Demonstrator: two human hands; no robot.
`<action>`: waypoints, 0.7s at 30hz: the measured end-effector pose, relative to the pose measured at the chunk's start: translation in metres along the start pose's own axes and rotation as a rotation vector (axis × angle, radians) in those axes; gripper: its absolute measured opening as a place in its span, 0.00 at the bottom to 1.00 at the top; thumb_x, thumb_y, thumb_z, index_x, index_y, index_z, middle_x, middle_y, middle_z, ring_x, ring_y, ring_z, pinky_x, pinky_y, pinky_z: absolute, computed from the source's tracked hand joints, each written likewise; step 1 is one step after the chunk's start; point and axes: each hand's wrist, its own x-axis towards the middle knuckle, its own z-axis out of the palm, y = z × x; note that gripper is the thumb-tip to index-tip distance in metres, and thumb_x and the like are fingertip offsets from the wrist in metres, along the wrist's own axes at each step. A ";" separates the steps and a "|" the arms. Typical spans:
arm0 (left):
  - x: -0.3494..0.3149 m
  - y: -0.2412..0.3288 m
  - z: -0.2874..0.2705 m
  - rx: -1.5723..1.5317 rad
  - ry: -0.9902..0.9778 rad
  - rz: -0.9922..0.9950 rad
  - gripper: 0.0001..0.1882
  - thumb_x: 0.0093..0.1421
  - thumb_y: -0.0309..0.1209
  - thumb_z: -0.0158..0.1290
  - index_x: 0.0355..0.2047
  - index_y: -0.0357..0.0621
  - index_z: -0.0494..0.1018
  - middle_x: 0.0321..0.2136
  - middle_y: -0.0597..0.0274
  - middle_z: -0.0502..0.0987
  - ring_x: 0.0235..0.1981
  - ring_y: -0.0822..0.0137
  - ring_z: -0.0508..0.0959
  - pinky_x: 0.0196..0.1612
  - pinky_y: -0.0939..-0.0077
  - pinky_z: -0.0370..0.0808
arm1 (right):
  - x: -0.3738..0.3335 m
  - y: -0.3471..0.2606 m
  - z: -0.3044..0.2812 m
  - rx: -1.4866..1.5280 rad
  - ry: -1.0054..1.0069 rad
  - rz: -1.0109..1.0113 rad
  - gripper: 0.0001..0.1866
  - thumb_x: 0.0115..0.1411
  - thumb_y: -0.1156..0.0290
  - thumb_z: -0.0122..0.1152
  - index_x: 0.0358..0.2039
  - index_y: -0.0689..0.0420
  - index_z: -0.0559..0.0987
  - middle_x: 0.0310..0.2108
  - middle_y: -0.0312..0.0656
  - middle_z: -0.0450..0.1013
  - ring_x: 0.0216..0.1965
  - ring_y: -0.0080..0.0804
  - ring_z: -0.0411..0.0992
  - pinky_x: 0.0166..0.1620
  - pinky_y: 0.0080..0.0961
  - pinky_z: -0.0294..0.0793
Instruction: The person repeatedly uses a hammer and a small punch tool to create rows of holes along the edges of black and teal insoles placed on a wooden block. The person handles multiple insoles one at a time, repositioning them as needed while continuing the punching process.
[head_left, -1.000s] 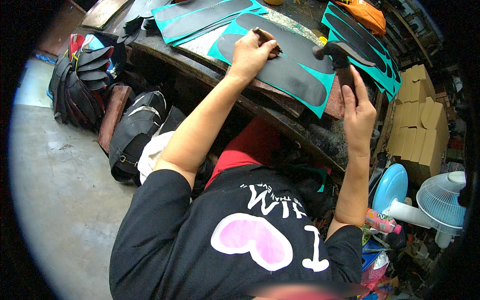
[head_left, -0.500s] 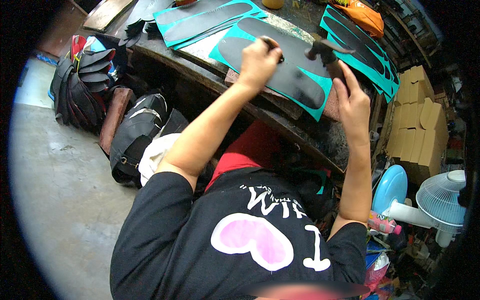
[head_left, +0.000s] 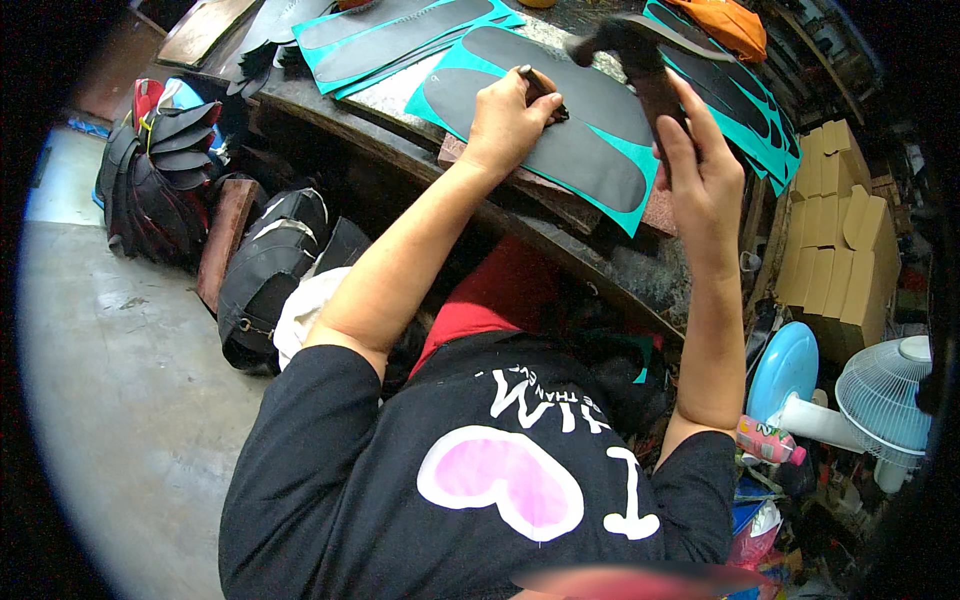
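My left hand (head_left: 502, 122) is closed around a short dark metal punch (head_left: 526, 74), with its end poking up above the fingers. The punch stands on a teal sheet (head_left: 600, 172) that bears dark grey sole-shaped panels. Held by its dark handle, a hammer (head_left: 648, 72) is raised above the right end of this sheet in my right hand (head_left: 702, 170). The punch's lower tip is mostly hidden by my fingers.
More teal sheets (head_left: 385, 45) lie at the table's back left, with others (head_left: 745, 110) at the right. An orange bag (head_left: 725, 28) rests behind. Cut black pieces (head_left: 165, 180) stand bundled on the left floor. Cardboard boxes (head_left: 835, 250) and a fan (head_left: 885, 400) stand at right.
My right hand has lifted the hammer higher and closer. My left hand stays closed on the punch at nearly the same spot on the sheet. The view has shifted slightly.
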 end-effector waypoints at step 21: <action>0.001 0.002 0.004 -0.046 -0.073 0.023 0.06 0.62 0.26 0.58 0.35 0.36 0.75 0.30 0.60 0.83 0.34 0.74 0.83 0.38 0.77 0.80 | -0.042 0.020 -0.048 -0.110 0.129 -0.035 0.22 0.68 0.68 0.57 0.63 0.49 0.72 0.27 0.32 0.72 0.22 0.13 0.62 0.25 0.14 0.65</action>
